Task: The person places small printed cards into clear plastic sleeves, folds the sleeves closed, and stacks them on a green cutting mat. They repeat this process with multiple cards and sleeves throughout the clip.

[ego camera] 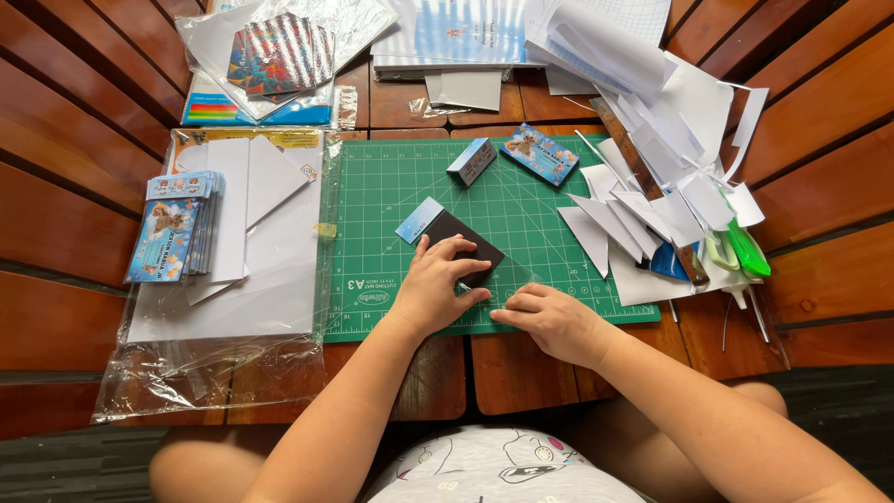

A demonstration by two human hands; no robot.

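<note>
- A stack of blue printed cards (172,228) sits at the left, on white paper sheets (270,233) in clear plastic wrap.
- The left hand (438,284) lies flat on a dark card (463,244) on the green cutting mat (391,186) — fingers spread and pressing down, the card showing beyond the fingertips, its light blue end (419,220) pointing up-left.
- The right hand (549,317) rests just beside it at the mat's near edge, fingers curled low; whether it pinches anything I cannot tell.
- White paper scraps (643,186) and green-handled scissors (745,247) lie right.
</note>
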